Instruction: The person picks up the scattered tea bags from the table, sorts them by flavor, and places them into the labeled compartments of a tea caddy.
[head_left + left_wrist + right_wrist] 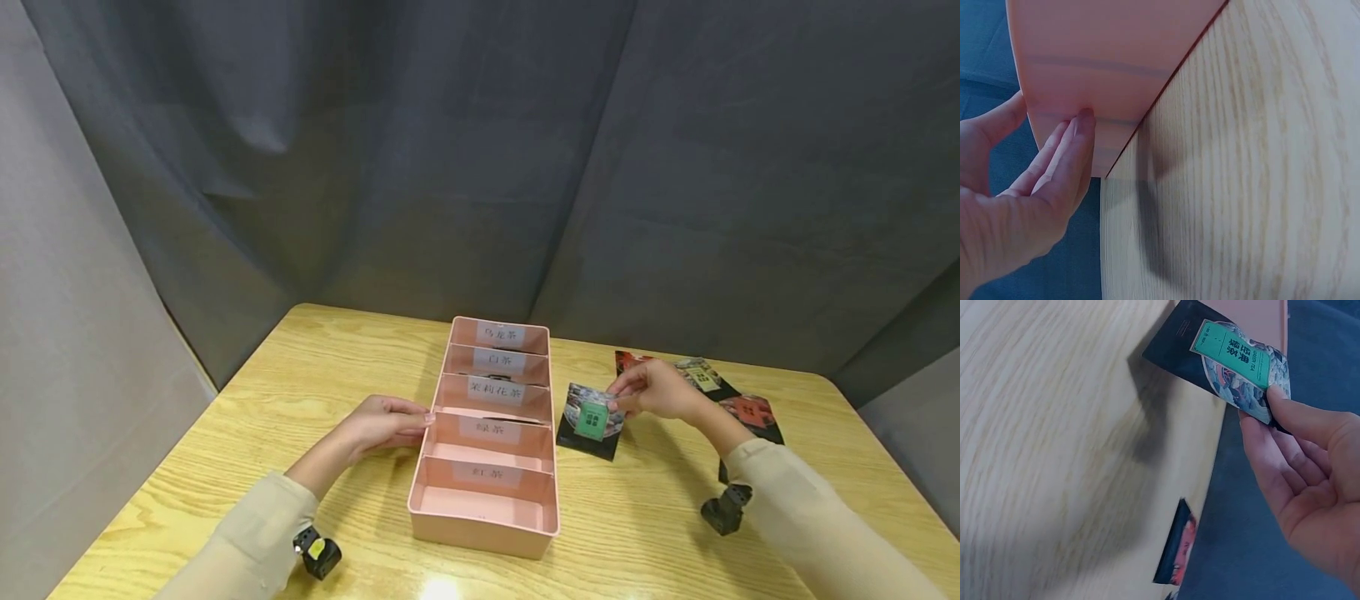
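Note:
A pink divided box (483, 540) stands on the table, its compartments bearing white paper labels with Chinese characters. My left hand (384, 427) grips its left side wall. In the left wrist view the left hand's fingers (1075, 147) lie along the outer wall, with the thumb at the rim. To the right of the box, my right hand (651, 390) pinches a tea packet (591, 423) by one corner. The right wrist view shows this packet (1235, 355) as black with a patterned picture and a green label reading GREEN TEA, held above the tabletop.
More black packets lie at the right: one with a red picture (628, 360) behind the right hand, one with a yellow label (701, 375), and one with a red label (752, 411) near the right forearm. A dark curtain (480, 167) hangs behind the wooden table (330, 358).

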`<state>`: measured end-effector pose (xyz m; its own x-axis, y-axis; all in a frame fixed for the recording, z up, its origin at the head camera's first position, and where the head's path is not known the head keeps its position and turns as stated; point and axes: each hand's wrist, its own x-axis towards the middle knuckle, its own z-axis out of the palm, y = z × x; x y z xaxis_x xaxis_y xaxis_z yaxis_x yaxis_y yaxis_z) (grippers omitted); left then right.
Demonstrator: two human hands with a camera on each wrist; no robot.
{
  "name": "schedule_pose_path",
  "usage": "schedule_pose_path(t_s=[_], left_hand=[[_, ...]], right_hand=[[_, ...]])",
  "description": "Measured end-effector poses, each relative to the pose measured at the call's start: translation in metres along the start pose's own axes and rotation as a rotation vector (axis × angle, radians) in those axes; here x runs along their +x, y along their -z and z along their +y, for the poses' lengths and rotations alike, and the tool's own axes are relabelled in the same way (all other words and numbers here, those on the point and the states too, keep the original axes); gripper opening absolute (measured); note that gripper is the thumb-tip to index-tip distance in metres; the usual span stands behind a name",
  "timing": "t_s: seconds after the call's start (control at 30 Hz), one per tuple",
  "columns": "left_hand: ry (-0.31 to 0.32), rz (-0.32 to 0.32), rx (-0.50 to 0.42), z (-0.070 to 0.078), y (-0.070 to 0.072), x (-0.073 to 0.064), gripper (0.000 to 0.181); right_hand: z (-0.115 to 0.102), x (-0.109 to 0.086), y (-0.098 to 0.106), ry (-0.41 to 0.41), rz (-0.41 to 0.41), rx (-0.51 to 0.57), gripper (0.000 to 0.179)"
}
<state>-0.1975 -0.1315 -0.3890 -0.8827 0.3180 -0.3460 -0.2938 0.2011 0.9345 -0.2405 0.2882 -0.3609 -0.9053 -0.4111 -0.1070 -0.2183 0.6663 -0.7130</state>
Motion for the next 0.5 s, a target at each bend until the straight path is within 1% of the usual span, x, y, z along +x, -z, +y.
schedule_pose_path(t_s=[0.2,0.33,0.5], left_hand=[[0.003,0.007,-0.001,0.000,0.001,0.000,0.040],[0.004,0.005,0.006,0.000,0.000,0.001,0.039],[0.003,0.019,0.005,-0.001,-0.002,0.002,0.038]], right_hand=[[-0.010,-0.002,0.005,0.021,-0.004,-0.021,0.018],[-0.018,-0.005,0.008,0.035,0.003,-0.055,0.016],[-0.029,-0.011,0.013,0.066,0.026,-0.117,0.014]])
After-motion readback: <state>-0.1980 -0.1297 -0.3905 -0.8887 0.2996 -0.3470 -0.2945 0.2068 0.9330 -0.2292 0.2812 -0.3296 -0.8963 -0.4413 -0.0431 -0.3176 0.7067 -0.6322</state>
